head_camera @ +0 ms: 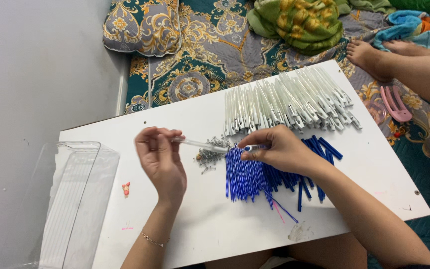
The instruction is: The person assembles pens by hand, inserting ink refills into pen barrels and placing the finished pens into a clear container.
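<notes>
A white worktop (pixel 185 234) is carrying blue refills (pixel 247 177), white pen barrels (pixel 284 102) and silver springs (pixel 210 154). Behind it, a teal and grey bedspread (pixel 215 45) is showing gold scrollwork, with a green and yellow blanket (pixel 299 22) and a pink hair clip (pixel 394 104).

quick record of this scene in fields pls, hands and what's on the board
left hand: holds one end of a clear plastic pen barrel
right hand: holds the barrel's blue-tipped end
under hands: pile of thin blue ink refills, heap of small metal springs
behind: row of white pen casings
surface: white rectangular board
left edge: clear plastic tray
</notes>
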